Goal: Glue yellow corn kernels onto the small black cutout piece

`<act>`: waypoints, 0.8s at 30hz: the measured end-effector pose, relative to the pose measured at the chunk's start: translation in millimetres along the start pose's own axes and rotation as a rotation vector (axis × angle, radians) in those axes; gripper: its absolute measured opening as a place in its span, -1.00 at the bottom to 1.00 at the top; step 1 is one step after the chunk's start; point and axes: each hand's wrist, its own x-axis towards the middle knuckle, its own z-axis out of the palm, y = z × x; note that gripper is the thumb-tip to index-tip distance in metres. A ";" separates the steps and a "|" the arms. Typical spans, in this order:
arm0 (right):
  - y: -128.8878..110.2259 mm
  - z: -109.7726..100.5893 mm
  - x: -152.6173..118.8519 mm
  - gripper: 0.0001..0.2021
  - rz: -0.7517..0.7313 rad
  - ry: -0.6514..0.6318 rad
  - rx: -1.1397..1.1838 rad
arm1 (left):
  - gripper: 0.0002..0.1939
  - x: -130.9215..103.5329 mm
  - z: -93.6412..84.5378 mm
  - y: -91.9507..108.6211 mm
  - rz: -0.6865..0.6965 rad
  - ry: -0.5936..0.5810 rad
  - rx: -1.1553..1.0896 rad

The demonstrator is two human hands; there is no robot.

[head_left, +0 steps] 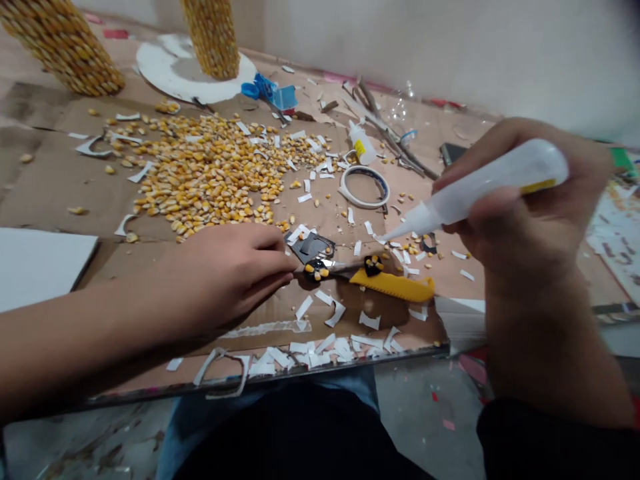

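My right hand is closed around a white glue bottle, tilted with its pointed nozzle down and to the left. The nozzle tip is over the paper scraps, above and right of a small black piece with corn kernels on it. With fingers pinched together, my left hand grips the edge of another small black piece with corn kernels in a flower shape. A yellow utility knife lies just right of it. Behind my left fingertips is a cut piece of black card.
A pile of loose corn kernels spreads over the cardboard. Beyond stand two kernel-covered columns, one on a white disc. A tape roll, second glue bottle, twigs and white scraps lie around.
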 end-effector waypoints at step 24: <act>17.7 8.7 8.5 -0.40 -0.129 -0.298 0.099 | -0.76 -1.5 9.3 -8.8 0.060 0.110 0.006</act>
